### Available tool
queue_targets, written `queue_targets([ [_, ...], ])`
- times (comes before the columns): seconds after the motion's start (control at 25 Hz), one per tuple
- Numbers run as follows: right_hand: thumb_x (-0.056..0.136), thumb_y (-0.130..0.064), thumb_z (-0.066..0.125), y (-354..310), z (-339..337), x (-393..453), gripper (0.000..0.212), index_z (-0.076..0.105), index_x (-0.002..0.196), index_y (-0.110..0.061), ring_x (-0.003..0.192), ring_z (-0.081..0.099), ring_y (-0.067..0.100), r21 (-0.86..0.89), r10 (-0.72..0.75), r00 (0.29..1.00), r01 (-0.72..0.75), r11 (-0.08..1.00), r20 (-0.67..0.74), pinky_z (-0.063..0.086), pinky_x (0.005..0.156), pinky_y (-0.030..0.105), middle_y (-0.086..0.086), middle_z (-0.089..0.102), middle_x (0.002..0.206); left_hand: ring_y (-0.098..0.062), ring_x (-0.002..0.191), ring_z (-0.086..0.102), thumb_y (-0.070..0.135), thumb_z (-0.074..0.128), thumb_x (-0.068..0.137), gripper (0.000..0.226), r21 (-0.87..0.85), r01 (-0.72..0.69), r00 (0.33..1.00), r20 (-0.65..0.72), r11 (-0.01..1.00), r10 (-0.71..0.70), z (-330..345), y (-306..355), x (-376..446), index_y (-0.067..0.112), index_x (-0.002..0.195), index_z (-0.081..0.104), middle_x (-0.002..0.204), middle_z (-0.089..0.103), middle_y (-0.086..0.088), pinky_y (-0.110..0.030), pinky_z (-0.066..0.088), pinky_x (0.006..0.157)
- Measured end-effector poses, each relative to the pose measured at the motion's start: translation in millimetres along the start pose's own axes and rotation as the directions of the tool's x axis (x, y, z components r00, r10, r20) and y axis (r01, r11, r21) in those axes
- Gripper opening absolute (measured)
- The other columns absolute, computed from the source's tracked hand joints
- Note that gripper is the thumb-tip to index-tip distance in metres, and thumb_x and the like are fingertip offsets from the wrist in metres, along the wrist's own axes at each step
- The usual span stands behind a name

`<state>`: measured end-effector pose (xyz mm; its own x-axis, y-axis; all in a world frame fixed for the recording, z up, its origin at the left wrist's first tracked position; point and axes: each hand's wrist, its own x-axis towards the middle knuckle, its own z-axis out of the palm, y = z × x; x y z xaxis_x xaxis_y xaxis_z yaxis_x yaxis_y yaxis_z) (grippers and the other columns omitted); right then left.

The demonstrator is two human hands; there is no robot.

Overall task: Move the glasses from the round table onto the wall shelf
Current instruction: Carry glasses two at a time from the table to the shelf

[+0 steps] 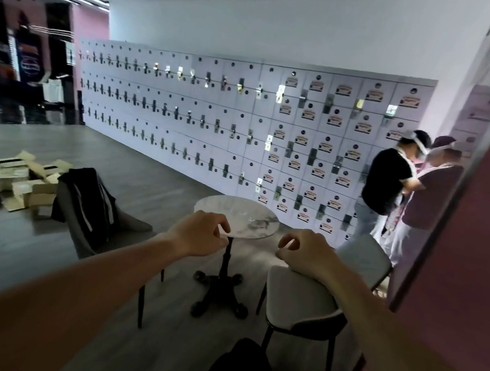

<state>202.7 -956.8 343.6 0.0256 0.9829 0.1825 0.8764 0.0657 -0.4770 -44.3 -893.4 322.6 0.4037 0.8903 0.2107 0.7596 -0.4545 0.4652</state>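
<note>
A: Any readable writing on the locker wall [245, 129]?
B: The stickers are too blurred. Nearer stands the round marble table [261, 218]; I can't make out glasses on it.
A: Hands?
B: Left hand [199, 235] and right hand [306, 252] hover with loosely curled fingers, holding nothing.

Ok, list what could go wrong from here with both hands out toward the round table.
1. The round table shows a pale, patterned marble top in dim light; no glasses can be made out, so a clear one could be knocked over.
2. Two chairs flank it: the jacket-draped chair and the light chair beneath the right hand. Either could catch a leg.
3. Left hand and right hand are both empty, fingers loosely curled; a hasty grip may slip.
</note>
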Motion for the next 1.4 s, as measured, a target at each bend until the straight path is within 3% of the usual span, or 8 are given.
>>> queue_targets([
  [0.24,0.078,-0.034,0.069,-18.9,52.5,107.5,0.017,0.069,0.095,-0.030,0.078,0.060,0.004,0.030,-0.024,0.997,0.022,0.999,0.069,0.042,0.060,0.019,-0.008,0.066,0.088,-0.011,0.083,0.064,0.031,0.066,0.082,0.024,-0.005,0.061,0.998,-0.030,0.998,-0.061,-12.2,-87.6,71.0,0.026,0.105,0.066,0.084,0.068,0.010,-0.026,0.044,0.072],
  [0.44,0.078,-0.034,0.070,-41.5,91.9,211.6,0.013,0.067,0.090,-0.032,0.080,0.062,0.010,0.001,-0.004,0.999,0.004,1.000,0.042,0.043,0.062,0.021,-0.008,0.065,0.087,-0.008,0.079,0.062,0.030,0.069,0.082,0.025,-0.013,0.043,0.998,-0.042,0.999,-0.043,-33.3,-171.0,153.5,0.025,0.106,0.066,0.084,0.069,0.010,-0.026,0.045,0.072],
  [0.64,0.079,-0.034,0.071,-61.0,108.9,303.1,0.017,0.068,0.094,-0.029,0.082,0.064,0.008,-0.010,0.059,0.998,-0.059,0.998,0.003,0.055,0.074,0.028,-0.007,0.068,0.090,-0.009,0.080,0.061,0.030,0.069,0.082,0.025,-0.002,-0.001,0.999,-0.039,1.000,0.001,-63.1,-232.4,243.0,0.025,0.107,0.067,0.083,0.067,0.011,-0.027,0.044,0.072],
  [0.96,0.079,-0.033,0.070,-55.2,138.1,422.4,0.015,0.066,0.093,-0.029,0.081,0.065,0.008,-0.019,0.133,0.991,-0.133,0.991,0.001,0.055,0.073,0.026,-0.007,0.069,0.088,-0.008,0.078,0.061,0.033,0.069,0.081,0.024,-0.006,-0.063,0.998,0.001,0.998,0.063,-60.1,-296.9,366.8,0.028,0.105,0.067,0.078,0.064,0.015,-0.027,0.043,0.072],
  [1.4,0.078,-0.033,0.069,19.3,143.4,630.3,0.008,0.063,0.084,-0.034,0.082,0.062,0.008,-0.002,0.182,0.982,-0.182,0.983,-0.056,0.047,0.066,0.022,-0.008,0.067,0.090,-0.009,0.080,0.062,0.034,0.069,0.082,0.022,0.017,-0.129,0.990,0.052,0.992,0.128,-36.5,-343.2,594.4,0.026,0.102,0.066,0.084,0.065,0.012,-0.027,0.047,0.072],
])
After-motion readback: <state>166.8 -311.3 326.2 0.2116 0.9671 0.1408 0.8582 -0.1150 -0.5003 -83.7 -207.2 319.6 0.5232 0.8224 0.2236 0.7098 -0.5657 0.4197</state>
